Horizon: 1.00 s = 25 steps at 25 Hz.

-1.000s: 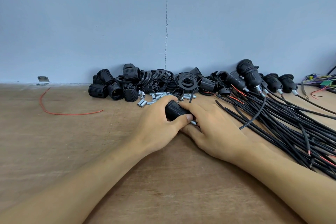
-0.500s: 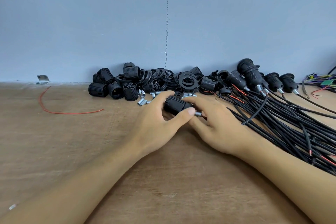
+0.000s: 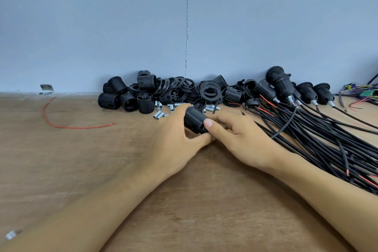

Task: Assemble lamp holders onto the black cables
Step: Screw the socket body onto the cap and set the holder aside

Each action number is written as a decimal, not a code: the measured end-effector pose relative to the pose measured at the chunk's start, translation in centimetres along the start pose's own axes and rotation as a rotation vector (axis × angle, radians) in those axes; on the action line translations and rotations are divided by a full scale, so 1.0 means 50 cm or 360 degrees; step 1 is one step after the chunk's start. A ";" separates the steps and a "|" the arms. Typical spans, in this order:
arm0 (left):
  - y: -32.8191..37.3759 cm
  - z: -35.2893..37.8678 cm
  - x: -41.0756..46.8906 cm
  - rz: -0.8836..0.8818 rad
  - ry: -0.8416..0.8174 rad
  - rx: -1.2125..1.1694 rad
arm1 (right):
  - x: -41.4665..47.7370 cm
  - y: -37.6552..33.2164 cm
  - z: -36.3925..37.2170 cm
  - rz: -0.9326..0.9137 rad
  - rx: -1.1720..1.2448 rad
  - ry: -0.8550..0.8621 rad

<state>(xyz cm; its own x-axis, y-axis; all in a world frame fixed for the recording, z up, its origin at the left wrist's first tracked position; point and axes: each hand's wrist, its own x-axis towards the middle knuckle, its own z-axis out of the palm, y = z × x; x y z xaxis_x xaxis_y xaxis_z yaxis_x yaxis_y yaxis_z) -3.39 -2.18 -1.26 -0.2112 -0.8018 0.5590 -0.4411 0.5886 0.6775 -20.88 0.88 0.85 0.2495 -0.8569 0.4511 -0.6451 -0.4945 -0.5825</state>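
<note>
A black ribbed lamp holder [image 3: 194,118] lies on its side between my two hands in the middle of the wooden table [image 3: 71,159]. My left hand [image 3: 173,141] wraps it from the left, fingers over the top and thumb underneath. My right hand [image 3: 241,137] grips its right end, thumb pressed on the ribbed body. A bundle of black cables [image 3: 319,137] fans out to the right. Assembled lamp holders [image 3: 280,84] on cables lean against the wall at the back right. Whether a cable enters the held lamp holder is hidden by my fingers.
A heap of loose black holder bodies and rings [image 3: 163,92] lies along the blue wall, with small metal tubes [image 3: 159,114] in front. A red wire [image 3: 61,122] curves at left. Coloured wires [image 3: 360,96] sit at far right. A metal bracket [image 3: 46,89] is against the wall.
Both hands have shifted a little away from me with the lamp holder. My right thumb now sits on top of the holder's ribbed body, and the metal tip seen before is covered.
</note>
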 end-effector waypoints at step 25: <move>-0.030 -0.001 0.013 -0.0108 -0.0180 0.0194 | 0.014 0.033 -0.017 0.0273 -0.0391 0.0284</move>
<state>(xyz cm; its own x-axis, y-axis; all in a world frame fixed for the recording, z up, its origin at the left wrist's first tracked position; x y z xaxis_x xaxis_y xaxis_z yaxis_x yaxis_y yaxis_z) -2.82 -3.56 -1.90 -0.2712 -0.8497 0.4521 -0.5587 0.5215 0.6449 -22.39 -0.43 0.77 0.0064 -0.8748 0.4844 -0.8266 -0.2772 -0.4898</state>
